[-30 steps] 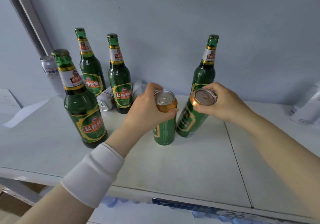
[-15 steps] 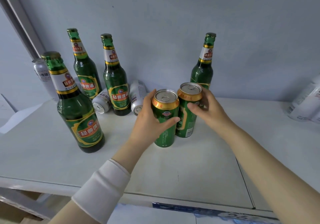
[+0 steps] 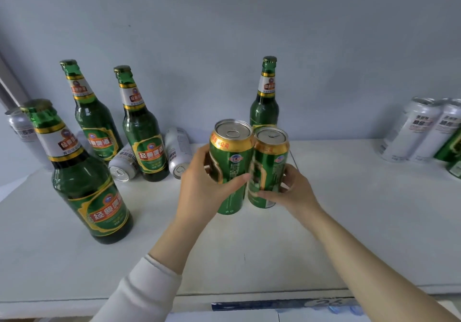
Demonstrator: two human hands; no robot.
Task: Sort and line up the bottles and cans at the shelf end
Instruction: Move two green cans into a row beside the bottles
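Two green cans with gold rims stand upright and touching at the middle of the white shelf (image 3: pixel 349 222). My left hand (image 3: pixel 202 192) grips the left can (image 3: pixel 233 157). My right hand (image 3: pixel 291 192) grips the right can (image 3: pixel 272 162) low on its side. Behind them stands one green bottle (image 3: pixel 265 107) against the wall. Three more green bottles stand at the left: a near one (image 3: pixel 82 182) and two further back (image 3: pixel 96 122) (image 3: pixel 143 132).
Two white cans lie on their sides between the left bottles (image 3: pixel 122 164) (image 3: pixel 177 152). A silver can (image 3: pixel 21 129) stands at the far left. White cans (image 3: pixel 409 132) and a green one lean at the far right. The shelf's front edge carries a blue label strip (image 3: pixel 274 304).
My right hand tipped its can from lying tilted to upright and set it against the left can. Both hands slid lower on the cans.
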